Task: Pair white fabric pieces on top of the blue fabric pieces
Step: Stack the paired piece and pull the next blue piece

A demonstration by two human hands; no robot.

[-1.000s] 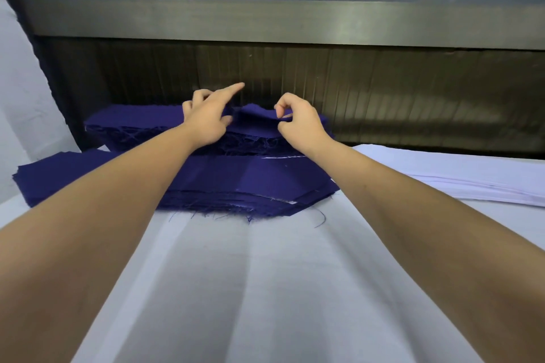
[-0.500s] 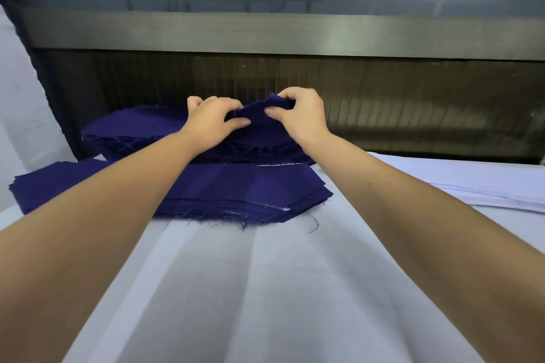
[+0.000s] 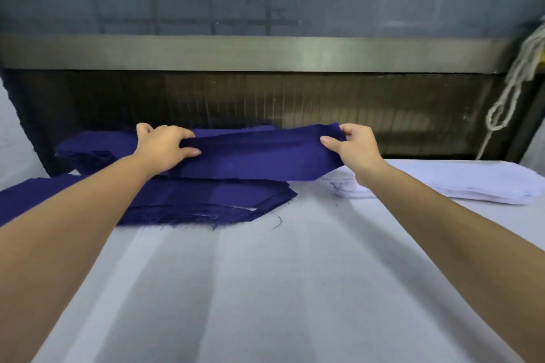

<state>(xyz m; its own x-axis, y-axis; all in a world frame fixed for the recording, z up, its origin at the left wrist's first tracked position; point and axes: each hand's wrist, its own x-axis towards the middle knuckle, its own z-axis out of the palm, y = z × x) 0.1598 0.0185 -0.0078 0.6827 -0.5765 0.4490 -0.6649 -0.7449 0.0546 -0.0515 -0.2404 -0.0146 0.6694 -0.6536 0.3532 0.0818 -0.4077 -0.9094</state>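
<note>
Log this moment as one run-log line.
left hand: grips blue piece | right hand: grips other end | piece: lifted over blue stack | white stack: untouched

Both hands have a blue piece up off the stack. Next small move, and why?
Probably lay the blue piece flat on the bare white table nearer the person. Left hand and right hand hold it stretched by its ends, and the white stack is untouched.
</note>
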